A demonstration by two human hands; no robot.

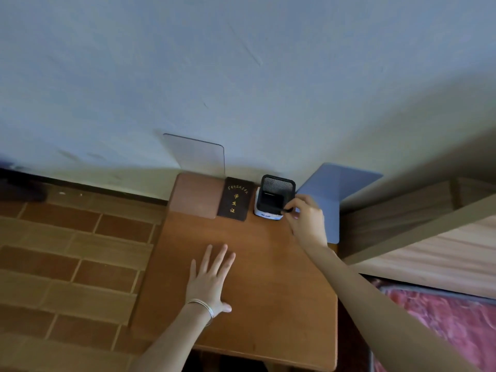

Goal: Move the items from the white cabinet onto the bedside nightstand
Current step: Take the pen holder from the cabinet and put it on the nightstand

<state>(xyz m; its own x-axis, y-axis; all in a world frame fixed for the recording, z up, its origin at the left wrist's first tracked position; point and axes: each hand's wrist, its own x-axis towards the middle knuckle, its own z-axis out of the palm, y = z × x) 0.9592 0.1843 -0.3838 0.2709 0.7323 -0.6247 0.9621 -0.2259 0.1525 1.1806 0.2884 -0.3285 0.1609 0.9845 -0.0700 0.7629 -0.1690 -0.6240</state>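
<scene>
Head view, so here's what's going on. The person's right hand [306,214] is reaching to the far end of the brown wooden bench [255,304] and pinching the near right corner of a black mesh pen holder [277,194] between thumb and fingertips, so that grip is closing tight on the rim. The black mesh pen holder is sitting upright on top of a small white box [264,214], right up by the pale wall [241,76].

Just left of it, a dark brown booklet with gold characters [233,199] is lying flat. A reddish-brown rectangular pad [197,196] is lying beside that, touching it. A clear plastic panel with rounded corners [196,157] is standing up behind the pad against the wall. On the other side of the holder, a blue L-shaped bookend [335,189] is sitting at the bench's right edge.

The left hand [212,277] is lying palm down on the middle of the bench, fingers straight and a bit spread. Its grip is fully loose and holding nothing. Thin silver bangles [202,307] are sitting on that wrist.

A wood-framed bed with a red patterned blanket [442,326] is showing on the right, and brown floor tiles [67,251] on the left.
</scene>
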